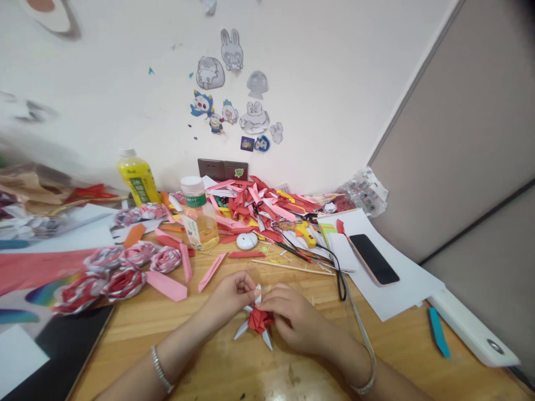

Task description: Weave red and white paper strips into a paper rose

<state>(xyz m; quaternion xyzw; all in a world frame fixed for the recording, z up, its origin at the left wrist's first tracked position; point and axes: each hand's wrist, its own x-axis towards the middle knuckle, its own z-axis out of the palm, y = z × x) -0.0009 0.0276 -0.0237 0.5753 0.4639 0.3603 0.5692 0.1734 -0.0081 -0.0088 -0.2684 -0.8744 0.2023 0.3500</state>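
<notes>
The red-and-white paper piece [259, 321] is just above the wooden table [200, 362], near its front, between the person's hands. The left hand [232, 298] pinches its upper white point [258, 294] between thumb and fingertips; the right hand [292, 317] has its fingers closed narrowly on the upper right side, their exact contact partly hidden. Good handling would probably need a light pinch near the base of that point, with the right fingers steadying the red centre without flattening its folds, and small adjustments that spare the other points. One such piece is in hand, with four white points in sight. Around it are seven twisted paper rosettes [124, 284], two bottles [139, 181], one glue gun [307, 233], one white case [247, 240] and one phone [375, 259]; the heaped paper strips [246, 203] overlap too much to count
</notes>
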